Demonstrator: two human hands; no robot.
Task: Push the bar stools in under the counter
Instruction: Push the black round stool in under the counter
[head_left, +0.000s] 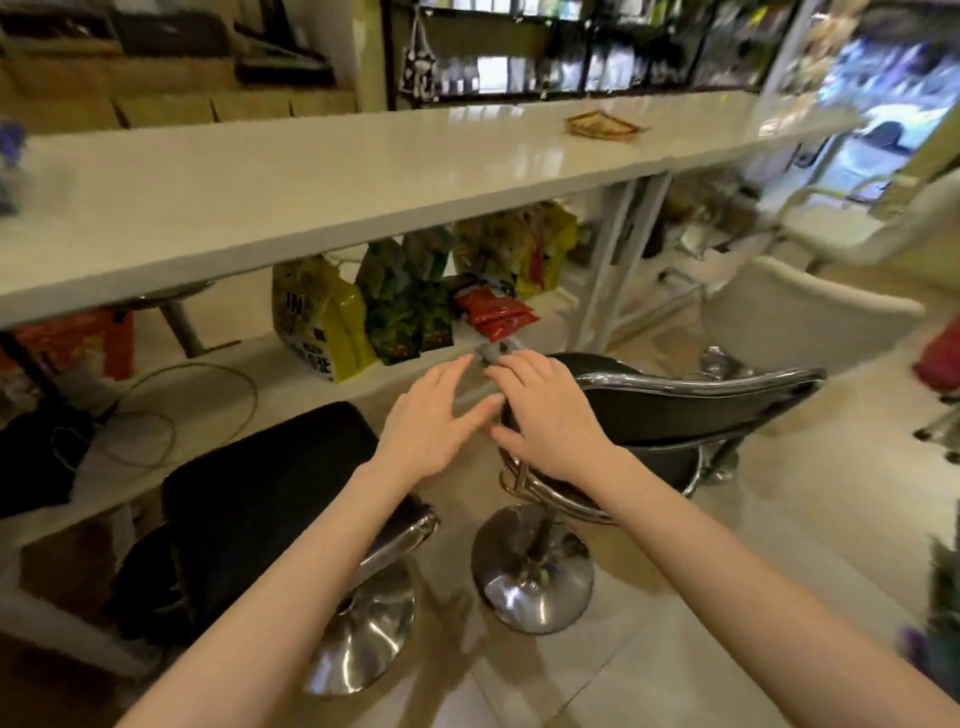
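Right hand (545, 415) rests flat, fingers spread, on the chrome-trimmed backrest of the black padded bar stool (670, 410), gripping nothing. Left hand (434, 421) hovers open just beside it. Second black cushioned stool (260, 499) stands below-left; long white glossy tabletop (311, 192) lies beyond both hands

White counter, low shelf and tiled floor carrying the goods.

The counter (322, 187) is bearing a small woven tray (602, 124); the lower shelf (291, 374) is holding snack bags (400, 306) and cables (171, 410); two chrome stool bases (532, 571) are standing on the floor (779, 519).
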